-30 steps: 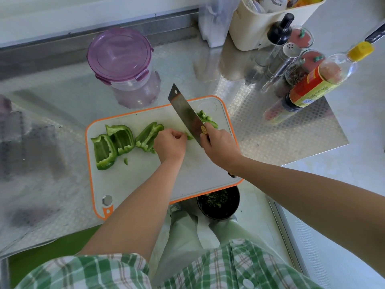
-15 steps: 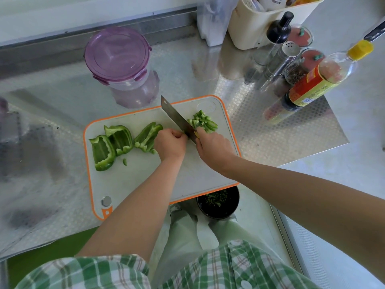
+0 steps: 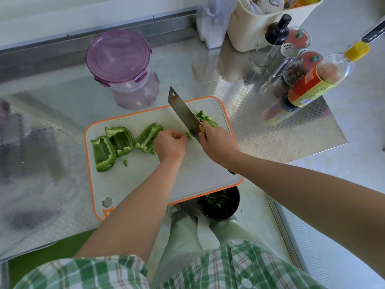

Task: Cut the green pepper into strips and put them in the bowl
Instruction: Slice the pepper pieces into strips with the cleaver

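On the white, orange-rimmed cutting board (image 3: 133, 184) lie three large green pepper pieces (image 3: 119, 140) at the left. My left hand (image 3: 169, 144) is curled over a small pepper piece (image 3: 186, 134) in the board's middle. My right hand (image 3: 216, 142) grips a cleaver (image 3: 183, 111), its blade raised and tilted just right of that piece. A small pile of cut strips (image 3: 205, 118) lies behind the blade at the board's far right. A black bowl (image 3: 218, 203) with green bits sits below the board's near right edge.
A purple-lidded plastic container (image 3: 123, 67) stands behind the board. Bottles, a shaker (image 3: 281, 59) and a sauce bottle (image 3: 312, 84) crowd the right back, next to a cream caddy (image 3: 266, 24). The steel counter edge runs close to my body.
The cleaver went down onto the pepper piece half a second ago and has now lifted again. My left hand stayed on the piece. The strip pile at the right has grown.
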